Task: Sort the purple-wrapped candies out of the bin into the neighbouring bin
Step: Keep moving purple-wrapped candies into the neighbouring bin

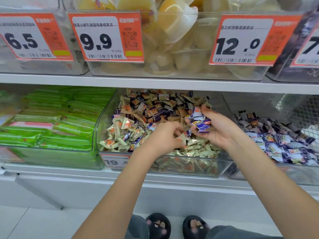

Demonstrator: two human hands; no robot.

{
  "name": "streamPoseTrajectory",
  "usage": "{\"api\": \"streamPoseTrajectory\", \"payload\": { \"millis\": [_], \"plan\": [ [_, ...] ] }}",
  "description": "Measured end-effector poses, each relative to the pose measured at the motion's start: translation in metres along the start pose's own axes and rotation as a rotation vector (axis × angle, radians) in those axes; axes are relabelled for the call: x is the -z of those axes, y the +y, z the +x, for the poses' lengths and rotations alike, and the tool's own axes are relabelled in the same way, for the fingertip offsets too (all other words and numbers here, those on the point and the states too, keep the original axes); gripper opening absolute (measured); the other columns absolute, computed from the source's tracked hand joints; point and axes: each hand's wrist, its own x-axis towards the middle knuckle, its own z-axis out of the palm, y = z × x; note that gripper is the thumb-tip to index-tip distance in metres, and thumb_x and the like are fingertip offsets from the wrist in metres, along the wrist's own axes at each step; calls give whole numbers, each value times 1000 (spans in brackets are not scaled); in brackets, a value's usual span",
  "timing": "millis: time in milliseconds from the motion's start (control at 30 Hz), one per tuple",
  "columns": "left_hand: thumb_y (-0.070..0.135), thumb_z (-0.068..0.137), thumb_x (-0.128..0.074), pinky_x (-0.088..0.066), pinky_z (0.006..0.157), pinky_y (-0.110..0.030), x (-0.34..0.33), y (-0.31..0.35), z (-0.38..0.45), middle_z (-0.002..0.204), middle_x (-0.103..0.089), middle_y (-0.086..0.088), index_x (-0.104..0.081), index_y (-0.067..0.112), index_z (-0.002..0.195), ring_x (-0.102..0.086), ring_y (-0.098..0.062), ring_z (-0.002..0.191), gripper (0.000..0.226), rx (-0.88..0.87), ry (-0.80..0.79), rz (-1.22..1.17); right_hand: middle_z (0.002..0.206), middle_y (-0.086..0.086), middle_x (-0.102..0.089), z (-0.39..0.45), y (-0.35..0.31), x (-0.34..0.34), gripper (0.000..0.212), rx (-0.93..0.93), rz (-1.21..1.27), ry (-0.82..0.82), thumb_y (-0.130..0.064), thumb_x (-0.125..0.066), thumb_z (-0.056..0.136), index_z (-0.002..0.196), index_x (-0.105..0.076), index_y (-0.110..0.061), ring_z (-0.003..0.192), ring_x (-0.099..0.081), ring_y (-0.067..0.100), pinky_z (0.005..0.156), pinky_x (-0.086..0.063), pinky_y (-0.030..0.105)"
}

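Observation:
A clear middle bin (103,118) holds a heap of mixed candies, mostly gold-wrapped candies (119,128) with purple-wrapped ones among them. My right hand (222,130) hovers palm-up over the bin's right side and cups several purple-wrapped candies (201,121) in curled fingers. My left hand (165,137) reaches down into the heap, its fingers curled among the candies; what it pinches is hidden. The neighbouring bin (259,107) on the right holds a pile of purple-wrapped candies (284,144).
On the left a clear bin holds green packets (51,121). The shelf above (155,83) carries bins with orange price tags (105,35) and jelly cups (179,31). A price label (115,161) sits on the middle bin's front. My slippered feet (177,226) stand below.

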Motion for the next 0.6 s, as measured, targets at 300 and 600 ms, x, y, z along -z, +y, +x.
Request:
{"api": "streamPoseTrajectory", "payload": {
  "millis": [300, 600],
  "plan": [
    [25, 75, -79, -48, 73, -30, -1, 2, 8, 99, -56, 1, -59, 19, 105, -54, -14, 84, 36, 61, -9, 133, 62, 17, -67, -14, -8, 8, 24, -22, 141, 78, -23, -52, 97, 88, -58, -1, 67, -59, 25, 43, -46, 24],
    [9, 79, -73, -54, 74, -22, -8, 43, 9, 105, -50, 23, -28, 26, 144, -66, 1, 87, 82, -36, 18, -479, 69, 11, -52, -14, -15, 7, 21, -114, 372, -51, -24, -48, 98, 89, -50, -5, 50, -47, 14, 32, -35, 18]
  ]
}}
